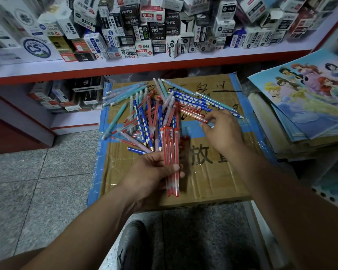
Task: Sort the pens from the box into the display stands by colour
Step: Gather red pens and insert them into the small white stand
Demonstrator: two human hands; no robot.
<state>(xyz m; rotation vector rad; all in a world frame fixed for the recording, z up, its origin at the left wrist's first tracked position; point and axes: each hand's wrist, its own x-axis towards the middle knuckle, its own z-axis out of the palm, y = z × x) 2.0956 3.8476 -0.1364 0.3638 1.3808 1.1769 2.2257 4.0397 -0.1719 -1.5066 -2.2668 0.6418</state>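
A loose pile of pens (154,112) lies on top of a closed cardboard box (213,180): red, blue with white dots, teal and pale pink ones. My left hand (156,172) grips a bundle of several red pens (171,158), held upright over the box's front half. My right hand (220,129) reaches into the right side of the pile and pinches the end of a red pen (191,114) that lies flat on the box. No display stand is in view.
A white and red shelf (144,63) packed with small pen cartons runs across the back. A stack of picture books (308,106) lies to the right of the box. Grey tiled floor (37,182) spreads to the left, and a shoe (133,244) shows below the box.
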